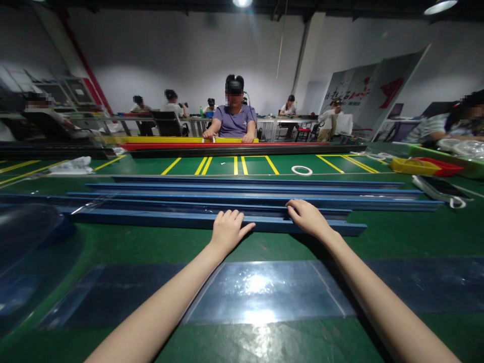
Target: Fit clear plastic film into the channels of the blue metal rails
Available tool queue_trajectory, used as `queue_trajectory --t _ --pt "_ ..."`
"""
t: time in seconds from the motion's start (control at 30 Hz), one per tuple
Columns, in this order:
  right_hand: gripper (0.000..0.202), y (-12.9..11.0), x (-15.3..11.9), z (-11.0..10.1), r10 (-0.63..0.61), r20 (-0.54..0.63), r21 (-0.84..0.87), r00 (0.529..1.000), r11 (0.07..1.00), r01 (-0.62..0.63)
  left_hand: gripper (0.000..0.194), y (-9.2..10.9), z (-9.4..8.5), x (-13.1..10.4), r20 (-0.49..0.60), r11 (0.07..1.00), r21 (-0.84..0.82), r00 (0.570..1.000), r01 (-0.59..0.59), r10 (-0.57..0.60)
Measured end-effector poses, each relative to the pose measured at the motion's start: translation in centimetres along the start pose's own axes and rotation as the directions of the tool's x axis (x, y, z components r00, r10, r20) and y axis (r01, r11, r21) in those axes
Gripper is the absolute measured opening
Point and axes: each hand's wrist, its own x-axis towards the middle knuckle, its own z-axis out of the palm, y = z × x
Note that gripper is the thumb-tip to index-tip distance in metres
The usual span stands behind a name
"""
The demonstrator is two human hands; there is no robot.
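Lying across the green desk (pixel 416 242), the front blue rail (pixel 270 227) runs under the left hand (pixel 227 231) and right hand (pixel 308 218); whether either grip is closed cannot be told. Uneven pressure could skid it into the rear rails (pixel 242 188) — set close, they block forward travel. A blurred curved object (pixel 30 234) crowds its left end. Beyond lies a white ring (pixel 294 169).
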Motion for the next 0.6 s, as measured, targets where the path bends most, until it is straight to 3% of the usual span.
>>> queue_trajectory --t 0.3,0.6 --pt "0.027 -0.06 0.14 -0.11 -0.003 0.021 0.007 1.0 1.0 0.003 0.038 0.01 -0.08 0.02 0.003 1.0 -0.02 1.0 0.004 -0.004" --pt "0.027 -0.16 0.35 -0.59 -0.085 0.078 0.0 0.993 0.996 0.085 0.037 0.06 0.13 0.03 -0.008 0.999 -0.046 1.0 0.011 -0.011"
